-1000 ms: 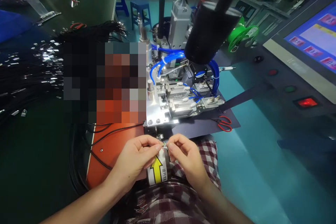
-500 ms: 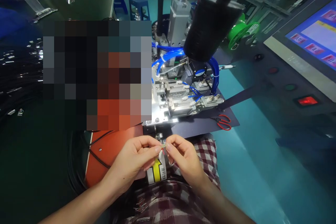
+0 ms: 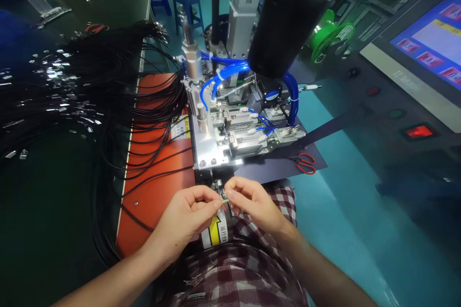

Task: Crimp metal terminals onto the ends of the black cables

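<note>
Thin coloured wires (image 3: pixel 224 201), red and yellow-green among them, stick out from the fingertips of my left hand (image 3: pixel 185 216). That hand is closed in a pinch on them. My right hand (image 3: pixel 254 204) meets it from the other side, thumb and forefinger pinched at the free wire ends; its fingers partly hide the ends. Both hands are above my lap, in front of a metal machine (image 3: pixel 212 153) with clamps and blue air tubes. Just below the wires is a white label with a yellow arrow (image 3: pixel 215 233).
Black cables (image 3: pixel 158 175) run over an orange-red surface (image 3: pixel 151 220) from a large bundle (image 3: pixel 118 53) at the left. Red-handled scissors (image 3: pixel 306 163) lie on the dark plate at the right. A black cylinder (image 3: pixel 273 29) hangs above the machine. A control screen (image 3: pixel 432 43) stands at the far right.
My right hand has shifted slightly up and its fingers have rolled at the wire ends, so more of the coloured wires shows. My left hand stays nearly still.
</note>
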`<act>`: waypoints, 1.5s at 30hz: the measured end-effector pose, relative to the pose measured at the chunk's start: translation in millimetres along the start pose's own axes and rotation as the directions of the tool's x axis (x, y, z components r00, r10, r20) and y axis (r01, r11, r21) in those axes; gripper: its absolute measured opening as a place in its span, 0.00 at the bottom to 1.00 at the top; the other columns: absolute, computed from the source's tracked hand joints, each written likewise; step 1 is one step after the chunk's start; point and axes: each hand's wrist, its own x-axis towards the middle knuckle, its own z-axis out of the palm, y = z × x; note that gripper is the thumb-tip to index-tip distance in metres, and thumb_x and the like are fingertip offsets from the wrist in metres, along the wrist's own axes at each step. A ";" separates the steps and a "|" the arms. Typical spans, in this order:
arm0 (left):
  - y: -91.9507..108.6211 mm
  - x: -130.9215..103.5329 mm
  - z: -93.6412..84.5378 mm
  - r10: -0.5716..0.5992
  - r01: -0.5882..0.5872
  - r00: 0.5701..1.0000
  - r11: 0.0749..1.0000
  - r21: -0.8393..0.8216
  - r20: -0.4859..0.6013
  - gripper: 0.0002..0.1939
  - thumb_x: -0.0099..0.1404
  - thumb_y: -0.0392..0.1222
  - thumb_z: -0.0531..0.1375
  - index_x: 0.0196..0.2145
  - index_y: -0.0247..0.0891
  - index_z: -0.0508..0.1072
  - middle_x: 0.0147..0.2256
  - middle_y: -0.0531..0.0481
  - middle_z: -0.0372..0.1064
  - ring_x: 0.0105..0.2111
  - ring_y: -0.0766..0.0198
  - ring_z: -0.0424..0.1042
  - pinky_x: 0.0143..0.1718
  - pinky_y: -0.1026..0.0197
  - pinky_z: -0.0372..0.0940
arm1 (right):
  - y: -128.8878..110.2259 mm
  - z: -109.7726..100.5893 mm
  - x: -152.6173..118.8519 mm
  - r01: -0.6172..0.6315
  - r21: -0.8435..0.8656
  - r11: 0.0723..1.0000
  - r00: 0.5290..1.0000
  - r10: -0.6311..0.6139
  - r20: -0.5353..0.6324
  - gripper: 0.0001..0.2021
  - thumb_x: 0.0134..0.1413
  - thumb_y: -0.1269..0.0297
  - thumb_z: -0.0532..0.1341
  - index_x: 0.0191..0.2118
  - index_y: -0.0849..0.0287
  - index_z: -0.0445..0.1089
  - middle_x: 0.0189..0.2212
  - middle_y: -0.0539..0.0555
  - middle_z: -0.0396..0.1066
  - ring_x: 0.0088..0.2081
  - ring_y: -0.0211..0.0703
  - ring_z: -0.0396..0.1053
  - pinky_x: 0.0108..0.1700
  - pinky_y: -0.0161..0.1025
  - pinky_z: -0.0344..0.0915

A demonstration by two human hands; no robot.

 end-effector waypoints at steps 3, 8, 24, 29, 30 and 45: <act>0.3 -0.2 1.1 0.003 -0.003 0.999 1.000 0.009 -0.032 0.11 0.58 0.47 0.60 0.27 0.37 0.67 0.13 0.63 0.46 0.14 0.76 0.40 0.13 0.71 0.37 | 1.6 3.3 -3.1 0.003 0.024 1.000 0.996 -0.001 -0.084 0.10 0.58 0.60 0.57 0.30 0.61 0.66 0.21 0.47 0.60 0.22 0.34 0.57 0.25 0.33 0.55; -0.9 -0.3 1.5 0.041 -0.041 0.998 0.999 0.015 -0.045 0.11 0.59 0.47 0.59 0.27 0.37 0.66 0.13 0.63 0.46 0.14 0.76 0.41 0.13 0.71 0.38 | 0.0 12.8 -9.2 0.027 -0.075 0.997 0.982 -0.041 -0.184 0.07 0.54 0.62 0.60 0.30 0.59 0.66 0.21 0.46 0.59 0.22 0.35 0.56 0.25 0.33 0.54; -2.3 -0.5 0.3 0.073 -0.069 0.997 0.993 0.090 -0.039 0.12 0.60 0.49 0.58 0.28 0.37 0.66 0.13 0.64 0.46 0.13 0.76 0.42 0.12 0.72 0.41 | -0.7 25.3 -12.9 0.154 -0.526 0.837 0.901 -0.338 -0.273 0.06 0.56 0.69 0.57 0.28 0.58 0.66 0.26 0.51 0.67 0.28 0.41 0.63 0.31 0.37 0.60; 0.4 2.0 -1.5 0.347 -0.288 0.932 0.884 0.368 -0.102 0.08 0.59 0.44 0.59 0.30 0.36 0.71 0.24 0.52 0.66 0.24 0.68 0.64 0.23 0.68 0.59 | -0.8 24.4 -10.1 0.134 -0.553 0.823 0.895 -0.340 -0.288 0.07 0.57 0.69 0.56 0.28 0.57 0.66 0.27 0.52 0.67 0.29 0.42 0.63 0.33 0.38 0.59; 0.2 3.4 -1.9 0.409 -0.332 0.907 0.840 0.429 -0.100 0.07 0.59 0.42 0.59 0.30 0.36 0.72 0.27 0.51 0.69 0.27 0.66 0.66 0.27 0.67 0.61 | 1.5 24.2 -8.8 0.114 -0.525 0.843 0.897 -0.315 -0.310 0.07 0.57 0.69 0.56 0.28 0.58 0.65 0.27 0.51 0.67 0.29 0.41 0.63 0.32 0.37 0.59; -3.9 10.0 -9.5 0.571 -0.447 0.821 0.657 0.607 -0.013 0.06 0.63 0.39 0.56 0.35 0.39 0.73 0.33 0.50 0.71 0.33 0.64 0.69 0.35 0.65 0.62 | 8.0 23.4 1.3 0.023 -0.112 0.993 0.945 -0.058 -0.323 0.09 0.55 0.62 0.59 0.27 0.59 0.63 0.22 0.48 0.63 0.23 0.36 0.58 0.26 0.33 0.55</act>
